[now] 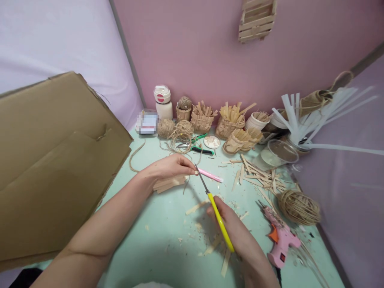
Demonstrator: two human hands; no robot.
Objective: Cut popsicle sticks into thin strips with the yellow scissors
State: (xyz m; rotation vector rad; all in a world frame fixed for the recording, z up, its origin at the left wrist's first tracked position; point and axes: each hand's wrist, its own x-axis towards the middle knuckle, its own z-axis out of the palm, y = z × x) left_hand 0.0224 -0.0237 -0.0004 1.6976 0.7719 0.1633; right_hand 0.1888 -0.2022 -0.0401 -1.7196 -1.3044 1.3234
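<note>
My left hand [172, 166] is closed round a small bundle of flat wooden sticks [169, 183], held just above the mint-green table [168, 240]. A short end of jute twine hangs from the bundle by my fingertips. My right hand [232, 228] grips yellow-handled scissors [214, 210]. Their blades point up and left, with the tips right at the twine beside my left fingers. Whether the blades are apart or together is hard to make out.
A pink glue gun [280, 238] and a ball of jute twine [298, 206] lie at the right. Loose sticks [261, 174], a pink pen [211, 175], small woven baskets [229, 122], a white bottle [163, 103] and a clear cup [277, 154] stand behind. A large cardboard sheet [51, 160] leans at left.
</note>
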